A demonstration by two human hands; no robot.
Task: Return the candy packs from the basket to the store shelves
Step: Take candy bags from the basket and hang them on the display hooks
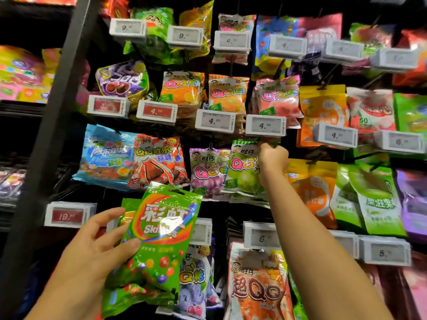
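Head view looks at hanging candy racks, with the green-apple QQ pack as the landmark. Right hand is raised to that pack's upper right corner, fingers curled into a closed grip at the peg just under the 4.90 price tag; whether it pinches the pack's header or the hook itself cannot be told. Below and left of the landmark, the left hand grips green Skittles packs, thumb across the front, fingers behind; at least two packs seem stacked there, not yet hung. No basket shows, so how many packs remain is unknown. Judging from this, one pack is being seated on its peg, and the Skittles still need their own hook, apparently elsewhere on the racks.
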